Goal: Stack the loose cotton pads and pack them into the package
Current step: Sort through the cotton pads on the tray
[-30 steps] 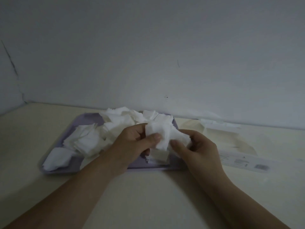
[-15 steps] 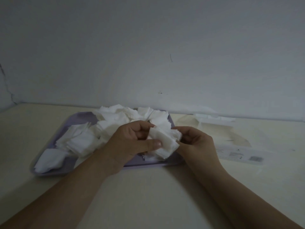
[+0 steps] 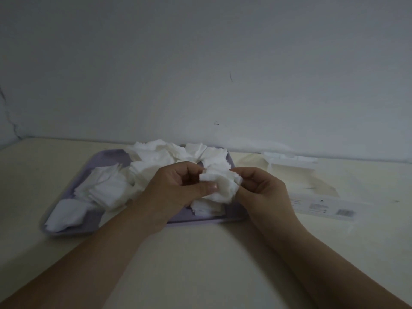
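Observation:
Between both hands I hold a small stack of white cotton pads [image 3: 223, 186] just above the near right part of a purple tray [image 3: 107, 156]. My left hand [image 3: 176, 188] pinches the stack with the thumb across its front. From the right side, my right hand [image 3: 260, 188] grips it with curled fingers. Several loose cotton pads [image 3: 107, 186] lie heaped over the tray. The clear plastic package [image 3: 312, 186] lies flat on the table to the right of the tray, its mouth toward the wall.
A cream table [image 3: 200, 264] carries everything and meets a grey wall [image 3: 200, 63] right behind the tray. A small bunch of pads [image 3: 207, 208] lies on the tray under my hands. Bare tabletop lies in front of the tray.
Both hands have kept hold of the stack and turned it between them; my left thumb now lies across its front. The camera has tipped slightly.

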Demonstrator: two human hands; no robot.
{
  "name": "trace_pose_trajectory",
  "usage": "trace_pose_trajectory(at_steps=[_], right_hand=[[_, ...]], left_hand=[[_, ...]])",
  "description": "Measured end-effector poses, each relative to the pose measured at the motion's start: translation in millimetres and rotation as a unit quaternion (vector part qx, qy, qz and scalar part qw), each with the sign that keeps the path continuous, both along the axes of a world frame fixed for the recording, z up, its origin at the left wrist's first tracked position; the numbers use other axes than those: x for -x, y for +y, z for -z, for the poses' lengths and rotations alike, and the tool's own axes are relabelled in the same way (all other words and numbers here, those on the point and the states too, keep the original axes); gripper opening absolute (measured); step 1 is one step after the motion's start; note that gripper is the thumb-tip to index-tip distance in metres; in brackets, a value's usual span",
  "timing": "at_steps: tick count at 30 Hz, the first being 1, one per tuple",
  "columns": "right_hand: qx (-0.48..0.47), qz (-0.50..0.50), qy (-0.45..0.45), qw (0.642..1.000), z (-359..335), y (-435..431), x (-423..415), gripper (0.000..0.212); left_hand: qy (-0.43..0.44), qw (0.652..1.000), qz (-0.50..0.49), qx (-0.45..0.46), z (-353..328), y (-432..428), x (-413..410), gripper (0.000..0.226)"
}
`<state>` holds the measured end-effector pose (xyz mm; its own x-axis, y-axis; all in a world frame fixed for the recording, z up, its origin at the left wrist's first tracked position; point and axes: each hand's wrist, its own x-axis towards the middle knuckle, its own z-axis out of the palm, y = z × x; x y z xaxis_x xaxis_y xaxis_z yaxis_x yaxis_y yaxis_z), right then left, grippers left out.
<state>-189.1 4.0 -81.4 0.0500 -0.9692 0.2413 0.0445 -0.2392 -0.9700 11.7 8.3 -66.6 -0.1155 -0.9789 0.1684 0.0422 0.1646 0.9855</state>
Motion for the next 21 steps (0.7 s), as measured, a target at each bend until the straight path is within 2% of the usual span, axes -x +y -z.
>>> trace_pose_trajectory(at_steps=[4,9,12,15,17,21], right_hand=[[0.012,-0.022,0.001,1.0,-1.7,1.7,-1.7,0.017],[0.01,-0.044,-0.015,0.999,-2.0,2.9,-1.8,0.021],[-0.006,-0.058,-0.04,0.998,-0.4,1.6,-1.2,0.032],[-0.021,-0.079,-0.029,0.996,-1.5,1.0,-0.2,0.052],[-0.021,-0.085,-0.017,0.996,-2.8,1.6,-0.1,0.057],[-0.009,-0.051,-0.005,0.999,1.9,-1.0,-0.8,0.041]], left_hand=[[-0.019,1.0,-0.022,-0.001,3.6,-2.3,-0.1,0.013],[-0.038,0.997,-0.066,0.017,3.2,-0.9,0.2,0.028],[-0.046,0.992,-0.111,0.05,3.6,-0.4,2.2,0.031],[-0.036,0.99,-0.121,0.067,5.3,-0.4,3.3,0.024],[-0.03,0.989,-0.124,0.075,5.7,-0.9,3.6,0.015],[-0.037,0.989,-0.122,0.074,6.1,-1.6,4.6,0.017]])
